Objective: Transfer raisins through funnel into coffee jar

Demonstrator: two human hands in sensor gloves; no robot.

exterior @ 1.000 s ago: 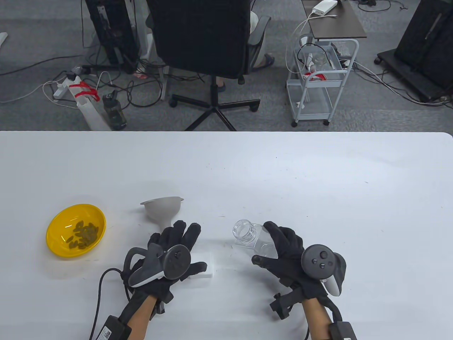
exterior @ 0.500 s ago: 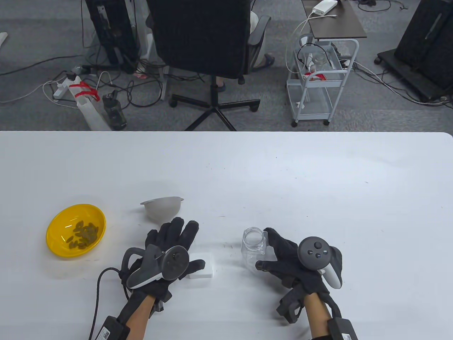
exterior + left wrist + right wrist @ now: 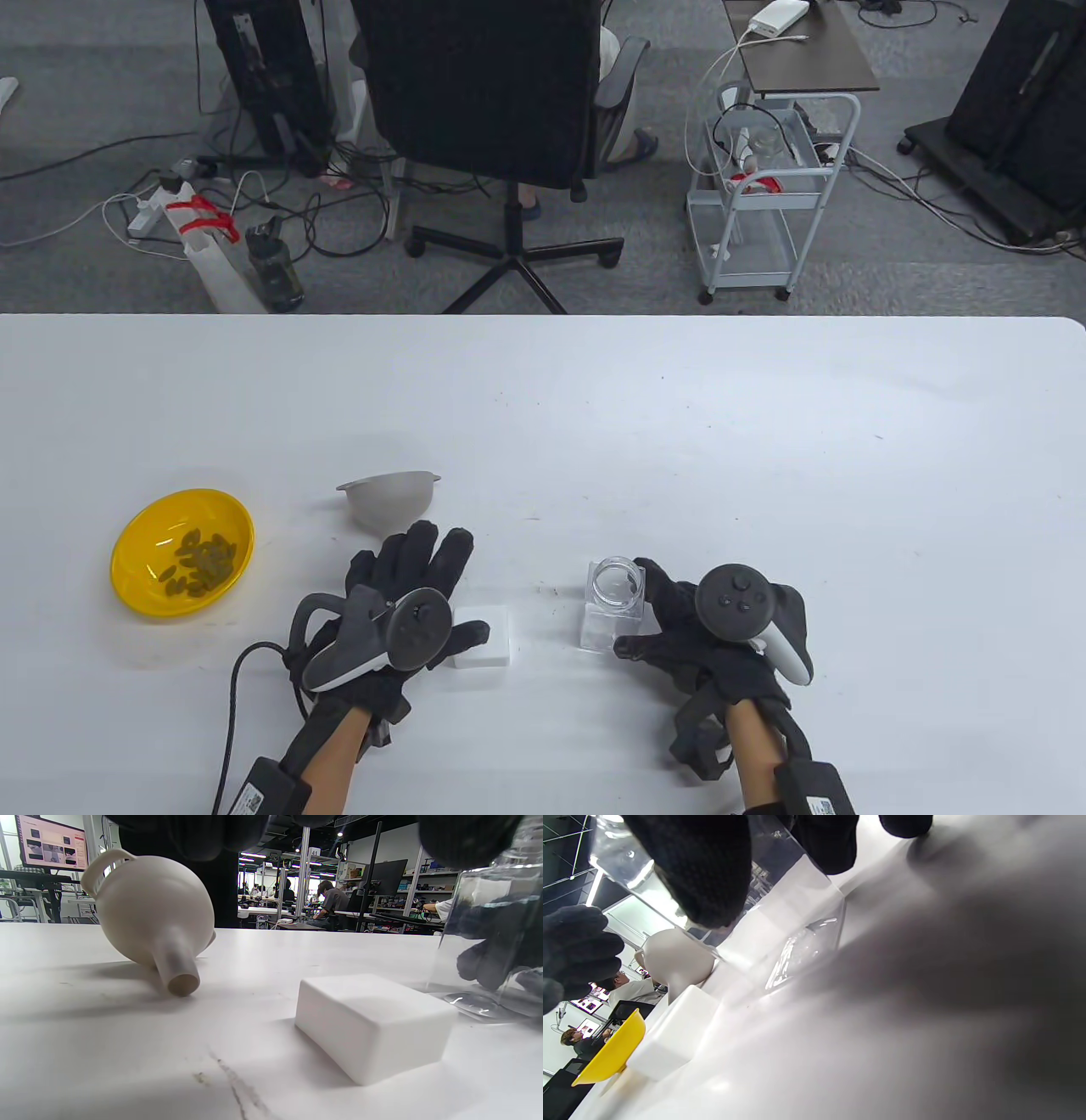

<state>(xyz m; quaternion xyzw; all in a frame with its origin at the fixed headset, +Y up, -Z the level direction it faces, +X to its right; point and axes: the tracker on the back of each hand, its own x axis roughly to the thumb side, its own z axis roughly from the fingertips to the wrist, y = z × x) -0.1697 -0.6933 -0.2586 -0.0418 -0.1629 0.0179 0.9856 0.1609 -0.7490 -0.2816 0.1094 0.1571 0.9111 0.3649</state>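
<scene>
Jar [image 3: 612, 601] upright in R hand [image 3: 708, 632] grip, L hand [image 3: 399, 607] spread flat

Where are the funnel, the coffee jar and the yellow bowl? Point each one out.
funnel [image 3: 152, 906], left wrist view, on its rounded outer wall.
coffee jar [image 3: 614, 582], table view, on the rim of its open mouth.
yellow bowl [image 3: 146, 531], table view, on a bare part of its inner wall.

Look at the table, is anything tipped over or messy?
Yes, the funnel is tipped over: it lies on its side on the table, spout toward the left hand. The jar stands upright with the right hand around it, and the raisins sit in the yellow bowl, none spilled.
</scene>
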